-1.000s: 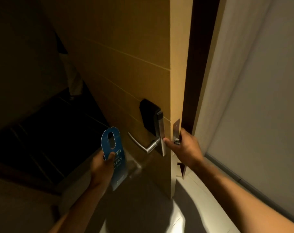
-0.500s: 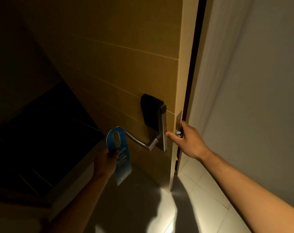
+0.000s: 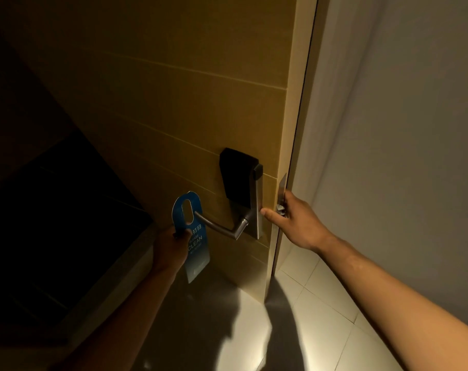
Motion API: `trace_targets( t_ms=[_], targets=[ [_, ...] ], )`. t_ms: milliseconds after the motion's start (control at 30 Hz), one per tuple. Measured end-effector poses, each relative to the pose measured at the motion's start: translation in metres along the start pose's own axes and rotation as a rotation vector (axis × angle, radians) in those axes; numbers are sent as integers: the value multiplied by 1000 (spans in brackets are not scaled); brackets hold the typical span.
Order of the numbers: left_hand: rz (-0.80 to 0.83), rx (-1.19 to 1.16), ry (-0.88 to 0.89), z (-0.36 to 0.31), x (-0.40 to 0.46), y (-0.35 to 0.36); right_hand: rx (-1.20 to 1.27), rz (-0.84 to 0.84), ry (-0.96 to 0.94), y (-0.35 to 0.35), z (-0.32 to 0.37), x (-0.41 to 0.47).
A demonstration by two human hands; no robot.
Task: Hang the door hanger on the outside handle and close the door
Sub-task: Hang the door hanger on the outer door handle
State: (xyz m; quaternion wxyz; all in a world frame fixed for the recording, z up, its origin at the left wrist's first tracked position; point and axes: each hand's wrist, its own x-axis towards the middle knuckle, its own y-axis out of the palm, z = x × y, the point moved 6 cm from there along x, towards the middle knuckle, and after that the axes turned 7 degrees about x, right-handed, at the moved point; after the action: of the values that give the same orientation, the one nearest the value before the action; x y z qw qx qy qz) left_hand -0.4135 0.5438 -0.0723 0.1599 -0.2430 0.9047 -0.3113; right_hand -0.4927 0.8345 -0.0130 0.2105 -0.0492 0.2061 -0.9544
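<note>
A blue door hanger (image 3: 194,245) with an oval hole and the word CLEAN is pinched in my left hand (image 3: 171,249). Its hole sits right at the free tip of the silver lever handle (image 3: 219,228), which sticks out leftward from a steel lock plate (image 3: 258,207) under a black card reader (image 3: 234,174). The wooden door (image 3: 174,103) stands slightly ajar. My right hand (image 3: 291,223) grips the door's edge at the latch plate (image 3: 282,188), thumb on the outer face.
A pale wall (image 3: 401,156) fills the right side, close to the door edge. Light floor tiles (image 3: 316,317) lie below, with shadows. A dark carpeted area (image 3: 53,210) spreads to the left beyond a stone threshold.
The door has swung nearer to the frame, narrowing the gap. My left hand has carried the hanger right and up, so its hole now meets the handle tip.
</note>
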Motion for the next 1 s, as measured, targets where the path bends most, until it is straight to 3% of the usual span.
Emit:
trace_targets(
  t_ms=[367,600,800,1000],
  targets=[
    [5,1,76,-8,-1,2,18,-107,76,4,-4,-7],
    [18,-11,199,-4,-11,13,-153,-157,177,11,-27,-40],
    [115,31,130,-10,-14,24,-293,-201,253,14,-40,-59],
    [204,-50,275,-26,-54,33,-228,-159,186,24,-31,-62]
  ],
)
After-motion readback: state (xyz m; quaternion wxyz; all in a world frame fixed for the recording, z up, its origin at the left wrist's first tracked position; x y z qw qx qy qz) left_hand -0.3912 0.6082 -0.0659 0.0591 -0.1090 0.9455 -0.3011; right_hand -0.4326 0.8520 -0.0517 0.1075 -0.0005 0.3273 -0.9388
